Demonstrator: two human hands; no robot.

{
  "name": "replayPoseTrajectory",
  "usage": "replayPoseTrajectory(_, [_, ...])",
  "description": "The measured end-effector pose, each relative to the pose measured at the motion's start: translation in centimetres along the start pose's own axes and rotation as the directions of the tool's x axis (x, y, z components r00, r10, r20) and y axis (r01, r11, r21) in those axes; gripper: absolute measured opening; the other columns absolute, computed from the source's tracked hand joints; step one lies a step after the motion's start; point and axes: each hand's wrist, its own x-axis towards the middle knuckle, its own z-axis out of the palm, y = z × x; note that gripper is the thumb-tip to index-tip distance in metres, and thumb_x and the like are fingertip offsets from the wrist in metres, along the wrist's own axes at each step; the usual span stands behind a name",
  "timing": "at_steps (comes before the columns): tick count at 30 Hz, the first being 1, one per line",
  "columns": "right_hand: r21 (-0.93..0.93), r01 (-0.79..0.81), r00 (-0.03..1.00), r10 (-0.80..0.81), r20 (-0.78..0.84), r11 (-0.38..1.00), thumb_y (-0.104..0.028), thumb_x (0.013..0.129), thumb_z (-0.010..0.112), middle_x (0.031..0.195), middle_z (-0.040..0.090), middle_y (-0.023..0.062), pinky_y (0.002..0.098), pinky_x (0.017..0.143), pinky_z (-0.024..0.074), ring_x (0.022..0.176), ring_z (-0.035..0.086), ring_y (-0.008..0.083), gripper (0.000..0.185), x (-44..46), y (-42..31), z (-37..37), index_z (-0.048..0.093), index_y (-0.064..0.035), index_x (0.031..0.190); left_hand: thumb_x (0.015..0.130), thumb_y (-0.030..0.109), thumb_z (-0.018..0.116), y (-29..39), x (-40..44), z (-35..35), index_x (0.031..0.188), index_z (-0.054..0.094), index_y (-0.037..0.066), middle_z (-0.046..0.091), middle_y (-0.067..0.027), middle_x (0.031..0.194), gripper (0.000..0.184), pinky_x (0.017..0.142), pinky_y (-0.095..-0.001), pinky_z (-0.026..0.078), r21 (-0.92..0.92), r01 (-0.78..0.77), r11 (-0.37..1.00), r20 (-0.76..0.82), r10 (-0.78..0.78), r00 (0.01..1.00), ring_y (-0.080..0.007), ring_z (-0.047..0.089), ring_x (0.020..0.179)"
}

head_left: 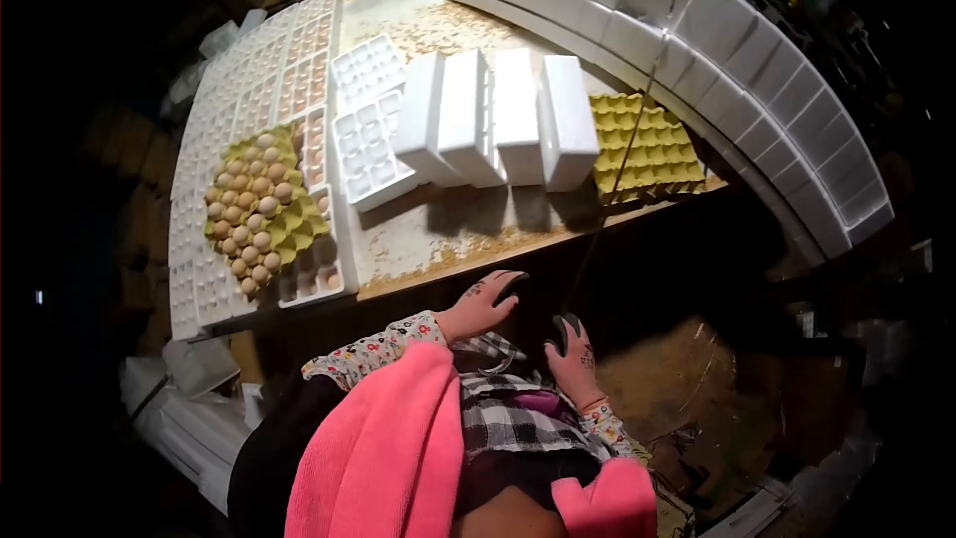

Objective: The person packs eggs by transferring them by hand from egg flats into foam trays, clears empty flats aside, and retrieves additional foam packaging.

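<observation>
My left hand (482, 307), in a pink glove with dark fingertips, is held in front of my body below the table's front edge. Its fingers are loosely stretched and hold nothing I can see. To its right, my right hand (573, 363), gloved the same way, has its fingers apart. A thin dark cord (625, 154) runs down toward that hand; whether they touch I cannot tell. Beyond my hands, several white foam boxes (516, 115) stand on edge on the table (418, 244). A yellow egg tray (645, 144) with no eggs lies to their right.
At left, a partly filled yellow tray of eggs (249, 204) rests on white foam egg trays (224, 110), some holding eggs. Two open white foam trays (366, 144) lie beside the boxes. A long stacked row of white foam boxes (742, 60) curves along the right.
</observation>
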Motion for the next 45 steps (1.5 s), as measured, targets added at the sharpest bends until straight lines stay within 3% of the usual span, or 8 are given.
replayPoseTrajectory(5, [-0.055,-0.296,0.929,0.274,-0.25,0.954,-0.013,0.087,0.048,0.102,0.063,0.0161,0.0345,0.08,0.0485,0.093,0.061,0.0271,0.034,-6.6,18.3,-3.4,0.055,0.0023,0.117,0.088,0.019,0.06,-0.7,-10.5,-10.5,0.13,0.048,0.006,0.051,-0.0187,0.126,0.045,0.104,-0.0365,0.036,0.221,0.143,0.965,-0.41,-0.041,0.911,-0.0336,0.048,0.119])
replayPoseTrajectory(9, [-0.136,-0.836,0.448,0.519,-0.728,0.531,-0.029,0.085,0.055,0.132,0.047,0.0253,0.0462,0.102,0.0364,0.12,0.046,0.0384,0.036,-7.7,18.3,-19.9,0.063,-0.0152,0.117,0.085,0.025,0.062,-3.5,-14.4,-14.0,0.127,0.05,0.007,0.052,-0.0176,0.123,0.048,0.1,-0.0415,0.038,0.29,0.26,0.921,-0.578,-0.048,0.815,-0.0349,0.048,0.115])
replayPoseTrajectory(12, [-0.462,-0.554,0.384,-0.28,-0.88,0.692,-0.023,0.086,0.061,0.134,0.044,0.0251,0.0464,0.103,0.0348,0.119,0.046,0.0362,0.04,-3.8,8.1,-21.6,0.057,-0.0018,0.121,0.081,0.036,0.064,-5.7,-13.8,-14.9,0.127,0.049,0.008,0.048,-0.0178,0.126,0.056,0.102,-0.0441,0.033,0.466,0.266,0.844,-0.444,-0.037,0.895,-0.0346,0.044,0.119])
replayPoseTrajectory(16, [-0.339,0.241,0.654,-0.41,-0.636,0.909,-0.011,0.084,0.064,0.122,0.056,0.0168,0.0408,0.1,0.0384,0.113,0.051,0.031,0.036,7.1,-13.1,-9.2,0.058,0.0024,0.116,0.081,0.039,0.063,-8.7,-6.3,-17.6,0.138,0.035,0.011,0.036,-0.022,0.135,0.07,0.108,-0.0533,0.022,0.648,0.281,0.708,-0.381,-0.018,0.924,-0.0373,0.031,0.129])
replayPoseTrajectory(18, [0.251,0.257,0.901,-0.138,-0.41,0.933,-0.02,0.078,0.073,0.144,0.031,0.021,0.0426,0.111,0.0252,0.133,0.032,0.0323,0.075,11.9,-16.2,0.6,0.033,0.0007,0.139,0.081,0.038,0.062,-9.6,-2.2,-19.7,0.142,0.031,0.013,0.03,-0.0219,0.142,0.073,0.108,-0.0607,0.013,0.671,0.341,0.658,-0.413,-0.051,0.909,-0.0399,0.025,0.133])
replayPoseTrajectory(21, [-0.552,0.226,0.876,-0.416,-0.245,0.802,-0.051,0.066,0.078,0.138,0.033,0.0286,0.0521,0.112,0.0152,0.133,0.025,0.0422,0.102,20.4,-18.2,8.1,0.032,0.0009,0.14,0.082,0.035,0.063,-14.1,2.5,-21.1,0.146,0.025,0.015,0.025,-0.0176,0.149,0.077,0.107,-0.0643,0.012,0.786,0.394,0.476,-0.331,-0.213,0.919,-0.0381,0.02,0.139])
replayPoseTrajectory(39, [-0.247,0.81,0.585,-0.758,0.289,0.532,-0.019,0.067,0.07,0.088,0.053,0.0093,0.0599,0.106,0.0279,0.092,0.051,0.0288,0.048,21.1,-24.3,6.4,0.061,-0.005,0.112,0.078,0.004,0.052,-16.5,9.3,-36.6,0.138,0.041,0.02,0.038,-0.013,0.14,0.063,0.11,-0.0472,0.024,0.566,0.413,0.714,-0.513,-0.088,0.854,-0.0319,0.035,0.131])
replayPoseTrajectory(45, [-0.355,0.728,0.661,-0.739,0.131,0.587,-0.04,0.07,0.071,0.13,0.044,0.016,0.0595,0.109,0.0156,0.128,0.033,0.0363,0.068,25.2,-24.2,9.7,0.051,-0.0133,0.129,0.083,0.025,0.058,-12.5,4.9,-31.8,0.136,0.043,0.011,0.043,-0.0184,0.131,0.057,0.105,-0.0507,0.027,0.502,0.085,0.861,-0.396,0.142,0.907,-0.0352,0.04,0.123])
